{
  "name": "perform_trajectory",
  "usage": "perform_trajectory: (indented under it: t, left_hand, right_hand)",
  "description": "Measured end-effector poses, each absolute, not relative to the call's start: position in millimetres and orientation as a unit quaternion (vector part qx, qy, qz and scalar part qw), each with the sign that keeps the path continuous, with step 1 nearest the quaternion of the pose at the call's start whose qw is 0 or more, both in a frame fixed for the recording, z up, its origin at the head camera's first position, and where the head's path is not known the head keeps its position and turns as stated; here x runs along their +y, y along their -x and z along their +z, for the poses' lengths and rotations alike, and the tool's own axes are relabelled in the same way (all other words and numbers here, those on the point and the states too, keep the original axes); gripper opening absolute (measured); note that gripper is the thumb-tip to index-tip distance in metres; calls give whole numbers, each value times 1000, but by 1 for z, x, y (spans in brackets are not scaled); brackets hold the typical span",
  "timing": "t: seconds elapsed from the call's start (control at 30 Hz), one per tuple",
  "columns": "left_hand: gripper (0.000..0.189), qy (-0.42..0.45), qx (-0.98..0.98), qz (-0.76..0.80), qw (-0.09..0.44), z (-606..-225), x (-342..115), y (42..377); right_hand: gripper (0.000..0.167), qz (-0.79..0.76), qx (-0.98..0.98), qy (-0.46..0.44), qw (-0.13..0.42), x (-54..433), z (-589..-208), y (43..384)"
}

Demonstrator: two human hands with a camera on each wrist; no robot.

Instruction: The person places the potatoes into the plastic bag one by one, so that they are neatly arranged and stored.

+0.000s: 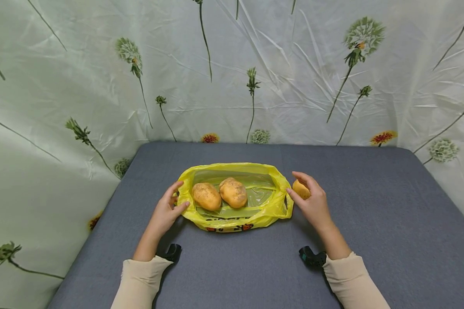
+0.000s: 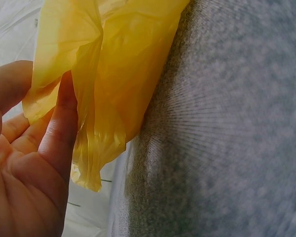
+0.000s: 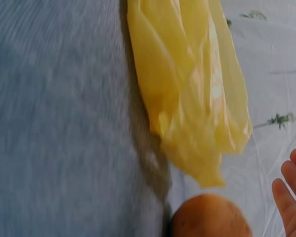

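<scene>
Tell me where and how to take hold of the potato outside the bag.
I'd grip the loose potato across its middle, thumb on the near side, fingers on the far side, coming from the right or above. What shows is smoothly rounded, and the yellow bag sits close on its left.

Behind the grey-blue table (image 1: 239, 270) hung a pale, creased curtain (image 1: 290, 116), printed with long-stemmed dandelions (image 1: 365, 36) (a few red-orange blooms (image 1: 383, 137) showed low down, near the table's edge).
</scene>
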State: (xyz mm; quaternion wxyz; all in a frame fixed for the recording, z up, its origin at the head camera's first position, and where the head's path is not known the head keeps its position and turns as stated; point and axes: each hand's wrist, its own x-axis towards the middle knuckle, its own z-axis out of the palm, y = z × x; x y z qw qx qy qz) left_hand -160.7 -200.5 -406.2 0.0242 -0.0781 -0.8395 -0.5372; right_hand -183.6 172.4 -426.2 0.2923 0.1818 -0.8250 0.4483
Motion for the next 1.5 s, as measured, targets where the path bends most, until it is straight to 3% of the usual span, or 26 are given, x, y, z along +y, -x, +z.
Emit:
perform_trajectory:
  t: [0.3,0.67,0.97,1.3,1.5]
  left_hand:
    - [61,77,-839,-539,24,-409,-201,162]
    - [60,76,-842,-534,24,-406,-200,161]
    - [62,83,-838,-538,24,-422,-206,168]
    - [62,128,-829,-539,71,-441,-213,174]
    - [63,107,-831,-545,42,-439,-214,175]
  right_hand:
    - [46,464,-814,-154,313,192,-434,188]
    - [44,461,-833,-111,286,206,-442,190]
    - [43,488,-835,-75,242,208,-442,186]
    - [46,517,-834,-43,187,215,-452,190]
    - [51,519,-844,-17,135,216,-452,190]
